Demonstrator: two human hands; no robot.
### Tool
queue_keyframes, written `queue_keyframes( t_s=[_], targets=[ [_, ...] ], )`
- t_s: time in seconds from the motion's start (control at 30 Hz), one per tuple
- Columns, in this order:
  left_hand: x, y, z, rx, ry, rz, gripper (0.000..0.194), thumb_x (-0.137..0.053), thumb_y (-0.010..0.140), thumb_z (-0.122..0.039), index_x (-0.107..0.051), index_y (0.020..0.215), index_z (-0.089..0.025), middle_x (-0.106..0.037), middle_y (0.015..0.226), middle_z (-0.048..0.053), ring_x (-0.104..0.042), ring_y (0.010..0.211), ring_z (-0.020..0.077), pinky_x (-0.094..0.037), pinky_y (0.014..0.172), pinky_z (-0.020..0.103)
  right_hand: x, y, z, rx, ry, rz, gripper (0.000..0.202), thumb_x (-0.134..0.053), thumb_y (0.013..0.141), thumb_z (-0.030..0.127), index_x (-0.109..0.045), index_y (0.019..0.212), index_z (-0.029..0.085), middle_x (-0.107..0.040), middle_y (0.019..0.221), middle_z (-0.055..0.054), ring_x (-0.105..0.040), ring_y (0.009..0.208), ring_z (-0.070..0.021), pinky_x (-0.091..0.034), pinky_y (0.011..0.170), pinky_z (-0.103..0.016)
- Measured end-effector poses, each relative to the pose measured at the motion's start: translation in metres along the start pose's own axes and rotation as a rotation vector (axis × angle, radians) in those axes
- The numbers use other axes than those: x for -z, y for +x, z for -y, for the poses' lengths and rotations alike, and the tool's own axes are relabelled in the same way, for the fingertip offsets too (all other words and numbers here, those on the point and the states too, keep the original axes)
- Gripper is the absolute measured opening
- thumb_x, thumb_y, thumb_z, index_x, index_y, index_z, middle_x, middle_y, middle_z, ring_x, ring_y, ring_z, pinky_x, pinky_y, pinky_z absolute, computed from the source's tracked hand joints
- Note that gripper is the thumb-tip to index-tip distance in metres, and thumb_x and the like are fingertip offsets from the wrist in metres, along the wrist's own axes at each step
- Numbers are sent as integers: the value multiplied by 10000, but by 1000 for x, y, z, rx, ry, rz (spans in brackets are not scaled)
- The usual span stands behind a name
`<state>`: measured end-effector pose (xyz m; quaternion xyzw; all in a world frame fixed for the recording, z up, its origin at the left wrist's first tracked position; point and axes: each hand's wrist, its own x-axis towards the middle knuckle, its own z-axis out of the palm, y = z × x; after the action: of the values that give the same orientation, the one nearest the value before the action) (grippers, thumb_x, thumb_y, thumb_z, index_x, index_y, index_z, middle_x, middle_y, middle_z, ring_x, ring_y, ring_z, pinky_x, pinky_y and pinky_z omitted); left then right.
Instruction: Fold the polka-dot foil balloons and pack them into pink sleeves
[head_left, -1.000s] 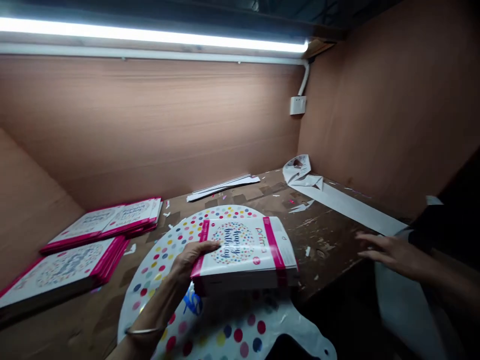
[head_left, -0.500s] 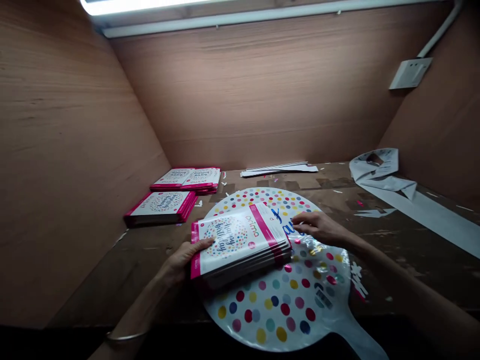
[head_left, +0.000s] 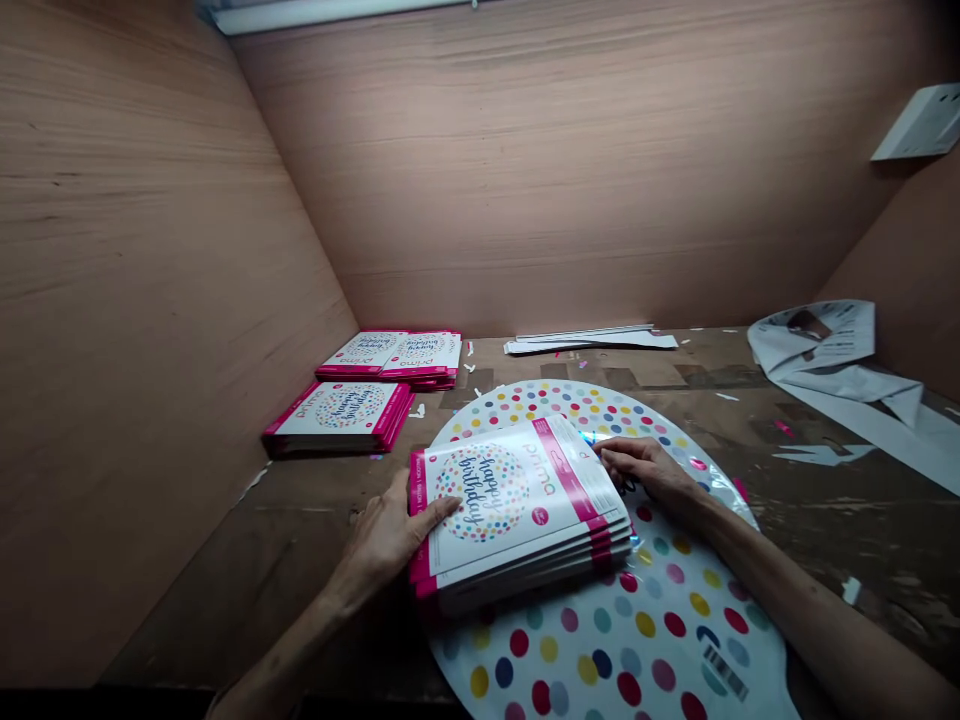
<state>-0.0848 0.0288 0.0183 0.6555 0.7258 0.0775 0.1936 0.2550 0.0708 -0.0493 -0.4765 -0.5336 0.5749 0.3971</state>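
A stack of white and pink "happy birthday" packets [head_left: 517,510] lies on a flat round foil balloon [head_left: 637,620] printed with coloured dots. My left hand [head_left: 390,535] grips the stack's left edge, thumb on top of the cover. My right hand [head_left: 649,470] holds the stack's right edge, fingers curled at its far corner. Both forearms reach in from the bottom of the view.
Two more stacks of the same packets, a nearer stack [head_left: 341,415] and a farther stack [head_left: 394,358], sit at the back left of the worn wooden table [head_left: 825,510]. Flat white sheets [head_left: 592,340] lie by the back wall, crumpled white paper [head_left: 840,365] at the right. Plywood walls enclose three sides.
My right hand came in from the far right onto the stack's right edge. The stack turned and slid slightly right on the balloon. The view swung left and down.
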Motion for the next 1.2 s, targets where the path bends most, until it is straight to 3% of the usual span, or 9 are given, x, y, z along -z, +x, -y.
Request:
queue_keyframes(
  t_s=[0.07, 0.13, 0.2, 0.3, 0.47, 0.6, 0.87, 1.2],
  targets=[
    [-3, -6, -1, -101, -12, -132, 755, -430, 762, -652, -329, 1327, -162, -498, 1253, 143, -503, 1126, 286, -424, 873, 375, 3, 1, -2, 7, 43, 23, 368, -655, 685, 446, -641, 883, 136, -534, 621, 7, -462, 552, -95, -383, 550, -234],
    [-7, -16, -6, -289, 66, -234, 834, -430, 758, -670, -236, 1386, -158, -266, 1425, 159, -295, 1291, 313, -313, 1003, 439, 5, 2, -3, 20, 42, 49, 339, -649, 699, 431, -646, 868, 136, -549, 616, 5, -468, 550, -94, -381, 549, -232],
    [-10, -27, -14, -496, 211, -207, 918, -457, 696, -733, -237, 1399, -185, -133, 1474, 154, -130, 1338, 366, -161, 1047, 546, 6, 2, -2, 25, 41, 59, 320, -645, 703, 428, -645, 841, 139, -548, 601, 7, -465, 538, -92, -375, 535, -230],
    [-15, -37, -27, -668, 410, -71, 946, -472, 656, -760, -232, 1407, -237, -105, 1482, 157, -63, 1337, 406, -50, 1001, 650, 4, -1, 2, 13, 42, 55, 317, -642, 702, 434, -640, 821, 139, -511, 556, 27, -433, 500, -77, -348, 488, -215],
    [-16, -29, -42, -576, 545, 118, 952, -514, 656, -731, -250, 1406, -207, -182, 1461, 173, -128, 1331, 395, -135, 1013, 608, 4, -6, 9, -37, 46, 93, 339, -664, 684, 433, -639, 813, 121, -524, 551, 23, -458, 478, -70, -356, 452, -196],
    [-10, -24, -49, -528, 558, 177, 962, -530, 635, -734, -259, 1402, -220, -162, 1468, 148, -138, 1333, 385, -161, 1013, 597, 8, -6, 14, -90, 44, 141, 342, -679, 669, 439, -623, 771, 116, -554, 544, 3, -512, 455, -97, -387, 407, -202],
    [-10, -24, -48, -530, 468, 166, 898, -603, 656, -633, -291, 1390, -220, -200, 1454, 156, -160, 1328, 383, -160, 1013, 596, 13, -21, 24, -113, 7, 71, 259, -679, 690, 362, -628, 755, 117, -600, 615, -16, -540, 485, -89, -392, 387, -169],
    [-15, -22, -39, -570, 452, 106, 863, -599, 669, -620, -307, 1385, -237, -241, 1448, 128, -183, 1323, 379, -184, 1027, 575, 7, -52, 15, -119, -18, 76, 285, -648, 715, 393, -656, 748, 110, -616, 590, -13, -546, 490, -93, -411, 444, -190]
  ],
)
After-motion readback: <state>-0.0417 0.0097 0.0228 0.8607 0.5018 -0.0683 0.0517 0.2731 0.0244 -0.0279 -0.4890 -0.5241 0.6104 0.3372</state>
